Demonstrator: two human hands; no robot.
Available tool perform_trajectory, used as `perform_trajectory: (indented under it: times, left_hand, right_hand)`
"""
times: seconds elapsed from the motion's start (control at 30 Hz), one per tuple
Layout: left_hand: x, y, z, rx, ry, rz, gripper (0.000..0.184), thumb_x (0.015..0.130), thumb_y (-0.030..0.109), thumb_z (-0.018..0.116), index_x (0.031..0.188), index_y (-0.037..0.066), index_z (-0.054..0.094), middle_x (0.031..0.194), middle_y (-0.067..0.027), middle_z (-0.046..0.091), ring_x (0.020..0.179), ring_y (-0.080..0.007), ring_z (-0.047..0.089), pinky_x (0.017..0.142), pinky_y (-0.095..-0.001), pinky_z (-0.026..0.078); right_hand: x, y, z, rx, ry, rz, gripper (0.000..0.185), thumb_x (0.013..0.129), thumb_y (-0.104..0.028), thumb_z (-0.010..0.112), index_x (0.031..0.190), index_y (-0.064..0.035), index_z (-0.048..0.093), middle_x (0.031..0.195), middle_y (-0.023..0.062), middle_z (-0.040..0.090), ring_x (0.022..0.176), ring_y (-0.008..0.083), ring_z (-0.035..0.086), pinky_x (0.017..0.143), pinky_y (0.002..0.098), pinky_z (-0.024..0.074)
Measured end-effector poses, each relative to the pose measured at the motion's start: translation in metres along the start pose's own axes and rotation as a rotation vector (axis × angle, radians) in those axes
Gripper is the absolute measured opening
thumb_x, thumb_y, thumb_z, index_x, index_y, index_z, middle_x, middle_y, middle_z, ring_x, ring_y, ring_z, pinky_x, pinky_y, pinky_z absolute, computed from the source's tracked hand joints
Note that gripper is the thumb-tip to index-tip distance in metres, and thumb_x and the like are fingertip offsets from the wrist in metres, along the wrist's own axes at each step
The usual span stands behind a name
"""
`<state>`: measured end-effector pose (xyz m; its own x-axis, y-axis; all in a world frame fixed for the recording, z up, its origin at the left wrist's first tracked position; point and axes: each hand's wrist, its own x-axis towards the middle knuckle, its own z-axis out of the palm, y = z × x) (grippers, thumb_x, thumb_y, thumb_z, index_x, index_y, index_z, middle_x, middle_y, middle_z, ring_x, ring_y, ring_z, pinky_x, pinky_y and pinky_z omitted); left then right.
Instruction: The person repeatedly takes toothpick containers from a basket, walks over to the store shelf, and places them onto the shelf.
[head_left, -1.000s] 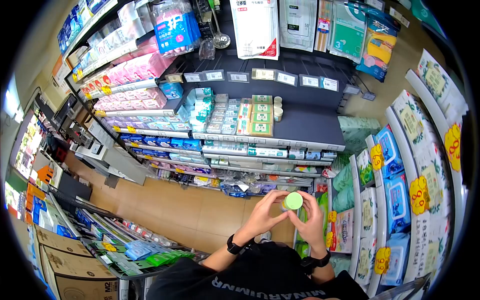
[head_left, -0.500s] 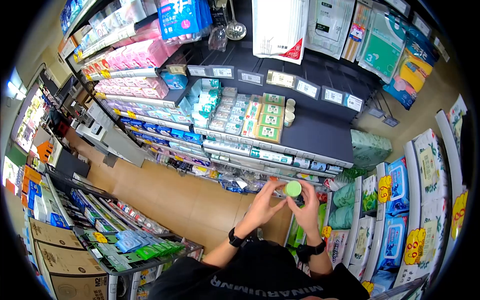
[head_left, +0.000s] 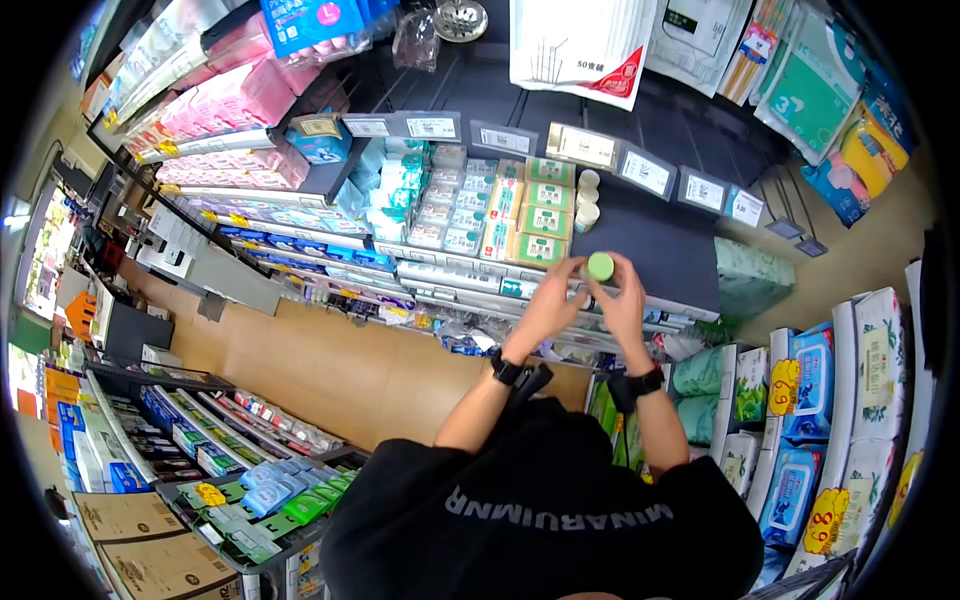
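Note:
A small container with a round light-green lid [head_left: 600, 266] is held between both hands near the shelf's front edge. My left hand [head_left: 548, 306] has its fingers closed on the container's left side. On its right side, my right hand [head_left: 624, 310] grips it with bent fingers. The lid faces up toward the camera, and the hands hide most of the body. Just behind, several small white-lidded containers [head_left: 587, 215] stand in a column on the dark shelf [head_left: 650, 245], beside green-and-tan boxes [head_left: 543, 222].
Blue wipe packs [head_left: 792, 490] fill the rack at the right. Hanging packets [head_left: 575, 50] and price tags project above the shelf. At the lower left are a display basket with green and blue packs [head_left: 318, 498] and cardboard boxes [head_left: 165, 560]. Tiled floor [head_left: 330, 370] shows below.
Both hands have moved up and forward with the green-lidded container, from over the floor to the shelf's front edge. The view has shifted closer to the shelf.

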<state>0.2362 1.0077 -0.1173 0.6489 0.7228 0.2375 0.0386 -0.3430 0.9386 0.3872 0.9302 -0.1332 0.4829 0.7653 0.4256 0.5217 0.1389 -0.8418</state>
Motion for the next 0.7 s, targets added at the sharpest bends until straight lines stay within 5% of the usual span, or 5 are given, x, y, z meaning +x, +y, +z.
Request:
perform_trajectory:
  times: [0.7]
  left_hand:
    - [0.084,-0.066,-0.014,0.110,-0.175,-0.238,0.054,0.091,0.012,0.068,0.143,0.002,0.056,0.122,-0.0230,0.070,0.114,-0.0326,0.069,0.093,-0.0415,0.056]
  right_hand:
    - [0.066,0.085,0.048,-0.117,0.025,0.162,0.052,0.090,-0.010,0.080,0.134,-0.0020,0.054,0.123,0.0181,0.069,0.111,0.0284,0.071,0.093,0.0383,0.0589]
